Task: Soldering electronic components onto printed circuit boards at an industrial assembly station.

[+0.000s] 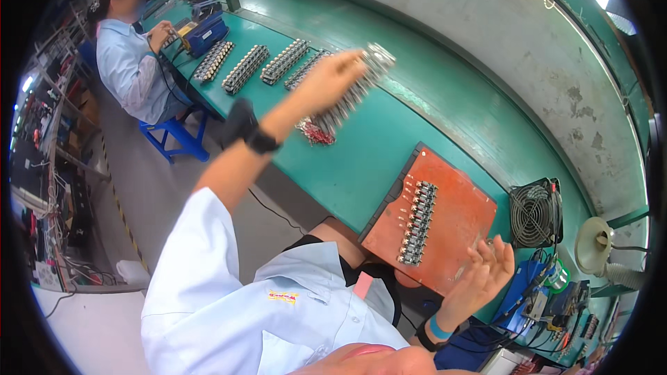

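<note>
A long teal-green worktop (389, 146) is running from the far left toward the near right, along a pale wall. Four rows of small metal parts (258, 66) are lying side by side on its far left stretch, with a blue box-shaped device (206, 33) sitting just beyond them. A small bundle of red-tipped pieces (314, 132) is resting near the middle. Toward the near right, an orange-brown board (451, 226) is lying flat, carrying a strip of metal components (417, 222). A small black fan (535, 212) is standing just right of the board.
</note>
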Available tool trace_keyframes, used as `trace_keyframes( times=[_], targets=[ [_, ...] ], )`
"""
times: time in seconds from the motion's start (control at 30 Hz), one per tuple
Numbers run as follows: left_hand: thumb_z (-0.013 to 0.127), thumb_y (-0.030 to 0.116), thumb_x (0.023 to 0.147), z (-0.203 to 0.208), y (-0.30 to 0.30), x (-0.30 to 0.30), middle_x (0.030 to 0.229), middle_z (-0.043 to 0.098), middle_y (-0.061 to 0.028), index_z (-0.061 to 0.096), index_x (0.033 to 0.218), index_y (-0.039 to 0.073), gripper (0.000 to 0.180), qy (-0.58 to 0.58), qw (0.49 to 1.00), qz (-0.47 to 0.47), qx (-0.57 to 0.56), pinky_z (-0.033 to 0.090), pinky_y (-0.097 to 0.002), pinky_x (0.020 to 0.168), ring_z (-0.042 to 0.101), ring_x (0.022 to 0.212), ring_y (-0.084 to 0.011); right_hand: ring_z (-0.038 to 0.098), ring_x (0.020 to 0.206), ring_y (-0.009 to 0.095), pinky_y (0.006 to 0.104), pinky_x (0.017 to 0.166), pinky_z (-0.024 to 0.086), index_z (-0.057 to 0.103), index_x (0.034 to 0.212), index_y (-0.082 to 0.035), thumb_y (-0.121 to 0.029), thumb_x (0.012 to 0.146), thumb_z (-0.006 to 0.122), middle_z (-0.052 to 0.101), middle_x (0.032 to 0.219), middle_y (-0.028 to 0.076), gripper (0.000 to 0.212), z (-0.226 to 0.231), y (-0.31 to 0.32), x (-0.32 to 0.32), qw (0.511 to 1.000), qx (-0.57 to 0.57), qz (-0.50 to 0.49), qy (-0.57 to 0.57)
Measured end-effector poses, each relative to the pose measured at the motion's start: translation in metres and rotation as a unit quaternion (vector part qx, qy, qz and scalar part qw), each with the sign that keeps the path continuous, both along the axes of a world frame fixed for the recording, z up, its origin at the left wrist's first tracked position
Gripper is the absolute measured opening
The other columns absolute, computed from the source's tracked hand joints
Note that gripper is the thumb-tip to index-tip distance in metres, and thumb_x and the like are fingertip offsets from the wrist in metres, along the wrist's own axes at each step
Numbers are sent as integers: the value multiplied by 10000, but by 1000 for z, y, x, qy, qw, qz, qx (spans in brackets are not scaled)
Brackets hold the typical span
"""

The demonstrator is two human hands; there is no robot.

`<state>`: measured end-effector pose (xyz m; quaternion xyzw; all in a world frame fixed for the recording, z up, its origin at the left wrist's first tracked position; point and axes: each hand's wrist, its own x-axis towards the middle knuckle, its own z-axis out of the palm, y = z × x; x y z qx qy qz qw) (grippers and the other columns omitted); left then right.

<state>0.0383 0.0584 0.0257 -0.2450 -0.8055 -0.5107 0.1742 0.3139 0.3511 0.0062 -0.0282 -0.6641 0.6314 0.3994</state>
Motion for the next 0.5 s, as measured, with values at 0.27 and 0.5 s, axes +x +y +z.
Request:
trace_keyframes(
  times=[0.27,0.5],
  targets=[
    [617,248,873,-34,-69,-135,873,681,-177,595,1172,-7,393,-70,972,163,-154,503,-343,736,658,789,-243,567,975,200,317,792,501,419,1261,31,-99,931,436,516,1231,174,354,-18,31,23,992,-11,-59,-108],
    [542,192,899,-105,-111,-164,1097,651,-205,610,1143,-43,345,35,960,159,-228,462,-385,910,618,1012,-324,628,898,209,340,795,520,514,1159,32,-67,916,523,604,1093,158,263,-23,41,24,978,-73,-150,-125]
  ],
)
